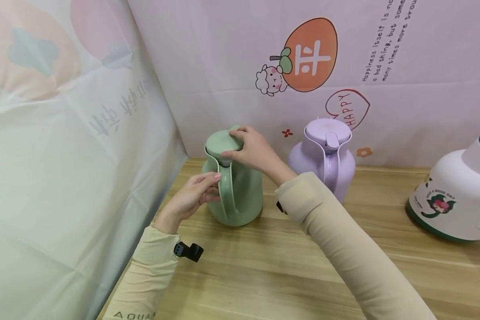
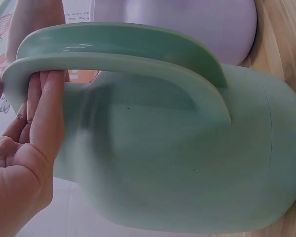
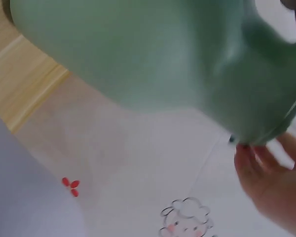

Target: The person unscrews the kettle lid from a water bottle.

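A green vacuum jug [image 1: 246, 195] stands upright on the table near the wall covering. My left hand [image 1: 194, 193] holds the upper part of its handle [image 1: 226, 191], the thumb on the outer side. In the left wrist view, the fingers [image 2: 48, 108] reach through the handle's loop. My right hand [image 1: 256, 151] grips the round green lid [image 1: 220, 143] from the right, fingers at its far edge and thumb at the near side. The right wrist view shows right fingertips [image 3: 244, 153] at the jug's top rim; the lid's face is hidden there.
A lilac jug [image 1: 328, 133] stands just right of the green one, partly behind my right forearm. Farther right is a white jug [image 1: 444, 195] with a green base. A printed cloth [image 1: 232, 53] hangs behind, and another sheet [image 1: 64, 186] borders the wooden table [image 1: 240, 271] on the left.
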Demonstrator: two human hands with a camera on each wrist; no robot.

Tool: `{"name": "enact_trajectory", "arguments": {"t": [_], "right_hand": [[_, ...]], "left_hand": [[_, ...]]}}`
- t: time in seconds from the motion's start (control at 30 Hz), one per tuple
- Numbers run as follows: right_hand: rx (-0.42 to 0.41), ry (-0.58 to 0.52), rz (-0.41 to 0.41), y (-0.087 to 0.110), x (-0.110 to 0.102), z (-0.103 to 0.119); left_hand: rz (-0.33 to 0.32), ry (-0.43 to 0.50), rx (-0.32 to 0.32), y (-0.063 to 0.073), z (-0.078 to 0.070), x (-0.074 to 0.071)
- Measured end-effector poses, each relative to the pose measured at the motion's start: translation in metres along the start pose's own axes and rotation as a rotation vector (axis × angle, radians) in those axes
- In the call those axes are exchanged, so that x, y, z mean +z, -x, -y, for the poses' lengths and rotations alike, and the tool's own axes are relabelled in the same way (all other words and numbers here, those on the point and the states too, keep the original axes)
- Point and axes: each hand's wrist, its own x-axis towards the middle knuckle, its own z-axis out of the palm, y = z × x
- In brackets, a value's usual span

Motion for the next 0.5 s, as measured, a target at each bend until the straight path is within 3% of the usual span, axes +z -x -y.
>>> {"name": "enact_trajectory", "arguments": {"t": [0.17,0.5], "right_hand": [[-0.011,-0.048,0.062,-0.003,-0.006,-0.003],[0.109,0.038,-0.162,0.002,0.021,0.012]], "left_hand": [[0.003,-0.003,0.007,-0.001,0.0,0.0],[-0.007,-0.032,0.013,0.002,0.001,0.001]]}}
